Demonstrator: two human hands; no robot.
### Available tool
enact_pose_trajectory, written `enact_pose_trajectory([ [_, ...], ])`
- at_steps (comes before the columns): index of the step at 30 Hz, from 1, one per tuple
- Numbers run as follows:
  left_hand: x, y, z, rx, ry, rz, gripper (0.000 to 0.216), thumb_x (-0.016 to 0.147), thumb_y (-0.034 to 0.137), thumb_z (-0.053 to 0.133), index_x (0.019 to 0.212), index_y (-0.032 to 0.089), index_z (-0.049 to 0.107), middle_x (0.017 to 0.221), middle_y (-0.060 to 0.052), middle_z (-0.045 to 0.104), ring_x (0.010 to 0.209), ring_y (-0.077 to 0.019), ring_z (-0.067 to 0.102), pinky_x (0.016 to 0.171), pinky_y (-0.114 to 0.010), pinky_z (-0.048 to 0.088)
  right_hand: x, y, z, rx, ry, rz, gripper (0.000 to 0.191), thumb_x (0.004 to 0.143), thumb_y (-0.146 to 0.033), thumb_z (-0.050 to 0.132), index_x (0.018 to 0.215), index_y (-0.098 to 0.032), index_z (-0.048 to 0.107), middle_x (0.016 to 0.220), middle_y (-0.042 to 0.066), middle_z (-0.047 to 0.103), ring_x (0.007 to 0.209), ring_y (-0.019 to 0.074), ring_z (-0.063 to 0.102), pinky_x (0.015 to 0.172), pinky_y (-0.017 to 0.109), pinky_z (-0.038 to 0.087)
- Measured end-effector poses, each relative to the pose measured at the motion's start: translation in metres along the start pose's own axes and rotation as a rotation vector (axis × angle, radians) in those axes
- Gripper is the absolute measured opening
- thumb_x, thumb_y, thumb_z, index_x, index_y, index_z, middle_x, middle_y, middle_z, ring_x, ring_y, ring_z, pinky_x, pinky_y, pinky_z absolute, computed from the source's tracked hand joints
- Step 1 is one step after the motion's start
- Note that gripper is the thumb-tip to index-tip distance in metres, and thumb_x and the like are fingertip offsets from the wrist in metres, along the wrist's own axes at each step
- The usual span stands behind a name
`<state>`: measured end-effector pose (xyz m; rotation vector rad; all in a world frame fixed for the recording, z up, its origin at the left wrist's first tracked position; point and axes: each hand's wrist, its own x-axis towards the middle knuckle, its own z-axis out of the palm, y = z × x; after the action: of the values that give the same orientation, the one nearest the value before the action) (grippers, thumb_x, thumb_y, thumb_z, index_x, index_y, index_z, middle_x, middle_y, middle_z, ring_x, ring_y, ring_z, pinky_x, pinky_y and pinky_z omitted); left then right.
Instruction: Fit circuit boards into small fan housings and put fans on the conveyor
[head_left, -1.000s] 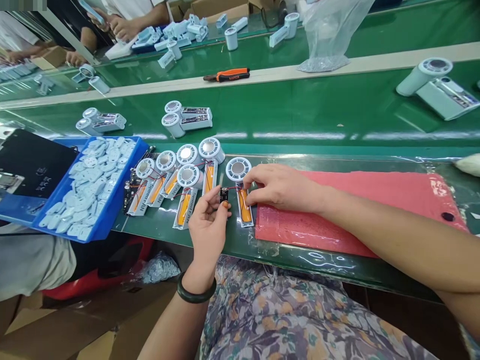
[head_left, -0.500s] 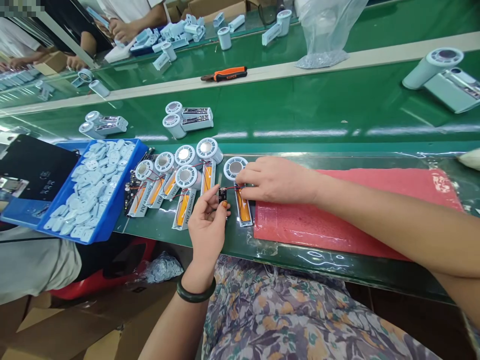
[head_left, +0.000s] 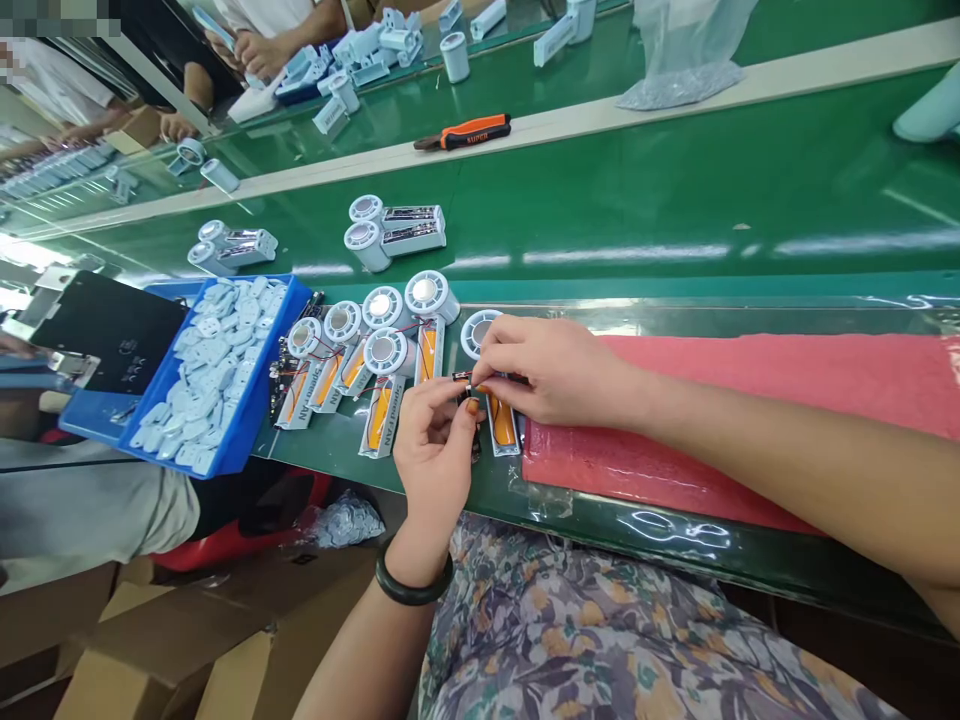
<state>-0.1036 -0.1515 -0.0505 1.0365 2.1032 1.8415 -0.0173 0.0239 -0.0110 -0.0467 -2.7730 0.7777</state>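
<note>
My left hand [head_left: 436, 450] pinches a small black circuit board [head_left: 475, 445], mostly covered by the fingers. My right hand [head_left: 544, 375] is closed, thumb and fingertips meeting at the top end of that board; what it grips is too small to make out. Under the right fingers lies an opened handheld fan, its round white head [head_left: 475, 330] partly covered and its orange battery [head_left: 503, 425] showing in the handle. To the left, several similar opened fans [head_left: 386, 352] lie in a cluster, with orange batteries and thin red wires exposed.
A blue bin [head_left: 225, 455] of pale blue plastic parts stands left, beside dark circuit boards [head_left: 279, 378]. A red mat [head_left: 675, 440] lies under my right forearm. Farther back are paired fans [head_left: 397, 232], orange-handled pliers [head_left: 465, 132] and a plastic bag [head_left: 686, 60]. Co-workers' hands [head_left: 262, 52] show at upper left.
My right fingertips have moved from the fan's wires to the top of the circuit board, meeting my left fingertips. The view has shifted, so the bench items sit farther right.
</note>
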Motion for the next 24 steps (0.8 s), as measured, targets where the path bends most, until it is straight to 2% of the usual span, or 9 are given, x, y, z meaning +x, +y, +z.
enact_pose_trajectory([
  [5, 0.004, -0.001, 0.002, -0.019, 0.000, 0.023, 0.012, 0.093, 0.031, 0.074, 0.103, 0.025, 0.075, 0.106, -0.005, 0.068, 0.095, -0.0151, 0.068, 0.075, -0.024, 0.060, 0.000, -0.003, -0.002, 0.025, -0.008, 0.025, 0.021, 0.098, -0.025, 0.057, 0.103, -0.020, 0.077, 0.110, 0.009, 0.066, 0.091, 0.0176, 0.058, 0.065, 0.029, 0.031],
  [10, 0.006, -0.004, 0.003, 0.019, 0.030, 0.047, 0.009, 0.091, 0.033, 0.076, 0.094, 0.025, 0.078, 0.102, -0.004, 0.068, 0.094, -0.0151, 0.068, 0.076, -0.025, 0.059, -0.002, -0.001, 0.001, 0.036, 0.006, 0.010, 0.020, 0.097, -0.025, 0.057, 0.098, -0.019, 0.076, 0.112, 0.010, 0.066, 0.093, 0.0186, 0.059, 0.068, 0.030, 0.034],
  [17, 0.005, -0.007, 0.002, 0.019, 0.044, -0.004, 0.008, 0.090, 0.032, 0.078, 0.093, 0.025, 0.079, 0.104, -0.004, 0.071, 0.097, -0.0150, 0.069, 0.079, -0.024, 0.057, -0.005, 0.004, 0.014, 0.164, 0.149, -0.027, 0.016, 0.095, -0.022, 0.058, 0.096, -0.018, 0.074, 0.112, 0.009, 0.066, 0.099, 0.0197, 0.061, 0.078, 0.032, 0.045],
  [19, 0.004, -0.007, 0.004, -0.015, 0.063, -0.049, 0.015, 0.089, 0.035, 0.079, 0.100, 0.025, 0.078, 0.103, -0.003, 0.072, 0.090, -0.0139, 0.070, 0.078, -0.024, 0.058, -0.005, 0.005, 0.016, 0.162, 0.183, -0.042, 0.015, 0.094, -0.021, 0.058, 0.095, -0.018, 0.073, 0.110, 0.009, 0.066, 0.098, 0.0195, 0.062, 0.078, 0.032, 0.046],
  [22, 0.002, -0.007, 0.006, -0.129, 0.104, -0.162, 0.040, 0.084, 0.041, 0.084, 0.120, 0.027, 0.073, 0.103, -0.003, 0.075, 0.080, -0.0118, 0.071, 0.075, -0.023, 0.061, -0.005, 0.006, 0.015, 0.124, 0.260, -0.049, 0.014, 0.094, -0.020, 0.057, 0.094, -0.018, 0.071, 0.110, 0.009, 0.067, 0.092, 0.0169, 0.061, 0.073, 0.029, 0.044],
  [24, 0.001, -0.007, 0.007, -0.173, 0.102, -0.210, 0.046, 0.082, 0.043, 0.086, 0.122, 0.026, 0.073, 0.104, -0.004, 0.076, 0.082, -0.0122, 0.072, 0.076, -0.023, 0.062, -0.005, 0.006, 0.014, 0.068, 0.280, -0.043, 0.016, 0.095, -0.021, 0.054, 0.094, -0.017, 0.070, 0.109, 0.009, 0.067, 0.087, 0.0157, 0.060, 0.069, 0.028, 0.042],
])
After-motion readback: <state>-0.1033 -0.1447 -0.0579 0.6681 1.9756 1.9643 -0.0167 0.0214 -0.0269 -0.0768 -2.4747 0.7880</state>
